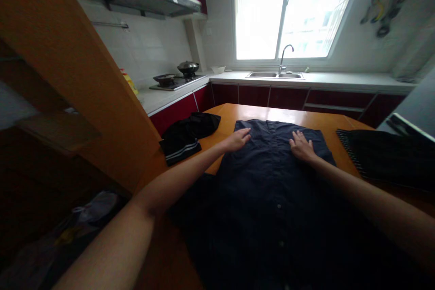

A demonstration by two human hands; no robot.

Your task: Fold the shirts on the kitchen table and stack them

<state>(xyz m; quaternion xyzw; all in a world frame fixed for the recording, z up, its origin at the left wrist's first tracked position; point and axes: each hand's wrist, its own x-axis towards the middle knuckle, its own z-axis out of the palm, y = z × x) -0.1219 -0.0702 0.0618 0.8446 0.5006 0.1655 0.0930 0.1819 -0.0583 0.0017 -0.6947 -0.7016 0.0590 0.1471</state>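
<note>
Though it's creased, the navy shirt lies flat.

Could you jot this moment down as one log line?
shirt: spread on table | left hand: open, at shirt's left edge | right hand: open, on shirt | striped garment: left of shirt

The shirt is dark blue. The table is orange-brown. The left cloth is black with pale stripes. The right cloth is black, with little white marks along one edge. The cupboards are dark red.
</note>
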